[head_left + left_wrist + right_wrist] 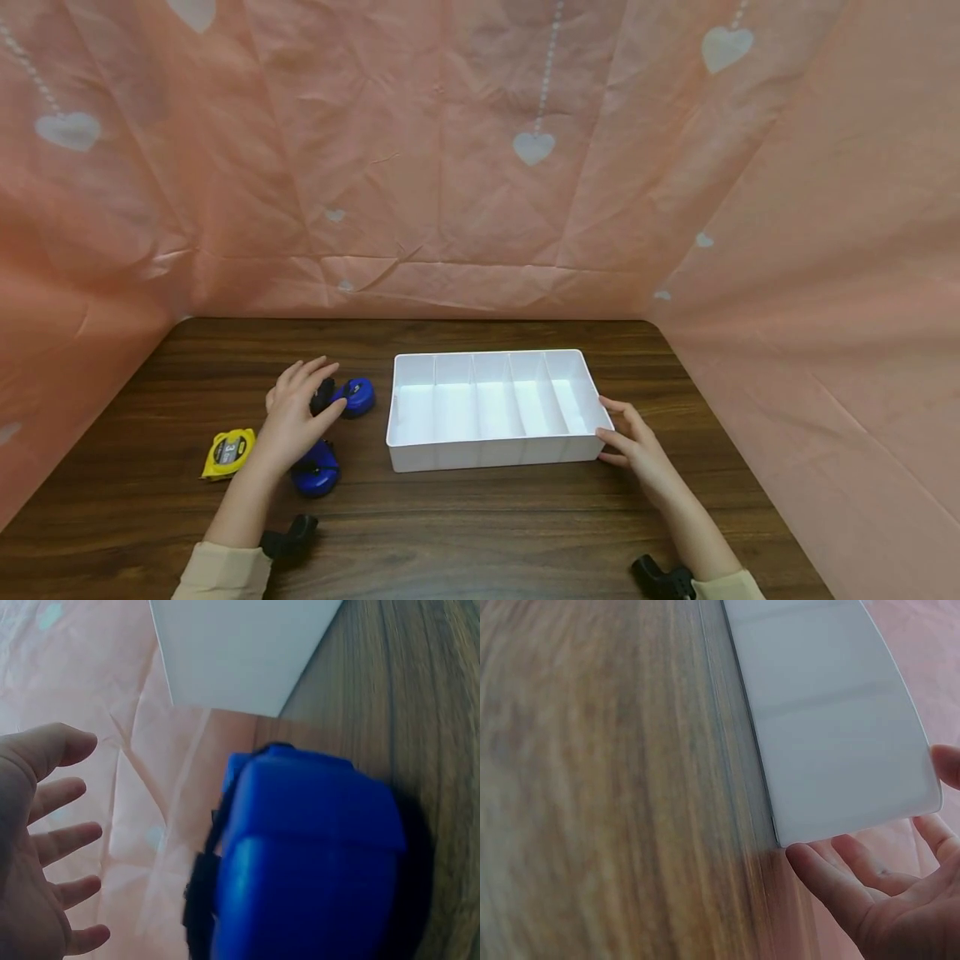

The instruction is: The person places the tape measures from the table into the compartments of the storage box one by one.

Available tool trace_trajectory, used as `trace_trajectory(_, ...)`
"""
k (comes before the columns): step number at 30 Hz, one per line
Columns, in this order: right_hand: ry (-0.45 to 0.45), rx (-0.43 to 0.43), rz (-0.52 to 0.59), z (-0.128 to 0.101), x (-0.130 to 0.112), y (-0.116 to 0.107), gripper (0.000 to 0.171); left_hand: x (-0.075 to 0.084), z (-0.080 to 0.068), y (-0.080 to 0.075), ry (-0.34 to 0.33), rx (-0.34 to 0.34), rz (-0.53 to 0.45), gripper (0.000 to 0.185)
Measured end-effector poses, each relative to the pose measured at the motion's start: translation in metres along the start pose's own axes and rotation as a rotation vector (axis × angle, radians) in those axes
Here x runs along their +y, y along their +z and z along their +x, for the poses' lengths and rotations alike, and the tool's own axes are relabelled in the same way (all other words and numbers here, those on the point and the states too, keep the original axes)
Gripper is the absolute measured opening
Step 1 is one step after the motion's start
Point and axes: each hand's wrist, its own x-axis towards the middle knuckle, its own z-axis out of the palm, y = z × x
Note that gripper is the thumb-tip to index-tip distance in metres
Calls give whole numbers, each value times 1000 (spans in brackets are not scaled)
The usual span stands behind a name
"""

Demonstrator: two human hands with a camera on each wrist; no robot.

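Note:
My left hand (288,417) is over the left side of the table with its fingers spread and nothing held. Just beneath and beside it are two blue tape measures, one nearer (318,475) and one farther (358,395), with a black piece (322,396) partly hidden behind the fingers. A blue case (307,855) with a black strap fills much of the left wrist view. Left of that hand lies a yellow tape measure (228,451). My right hand (637,446) rests its fingertips against the right end of a white divided box (480,454), thumb at the rim (930,780).
The box has several side-by-side compartments, and it stands mid-table on the dark wood table (480,525). A pink curtain (465,208) with white hearts rises behind the table and along both sides. Black wrist straps (288,537) sit on both forearms.

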Motion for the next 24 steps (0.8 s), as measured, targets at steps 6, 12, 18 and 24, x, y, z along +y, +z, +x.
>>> trace_trajectory(6,2,2,2,0,-1,0,54,-10,-1,1,-22,29,9,58)
trace_trajectory(12,1,4,3,-1,-2,0,54,-21,-2,2,-65,25,22,62)
trace_trajectory(18,-2,1,-3,-1,-3,0,55,-30,-2,3,-106,6,57,65)
trace_trajectory(24,-4,6,-2,-1,-1,1,54,-40,-1,4,-140,-25,77,68)
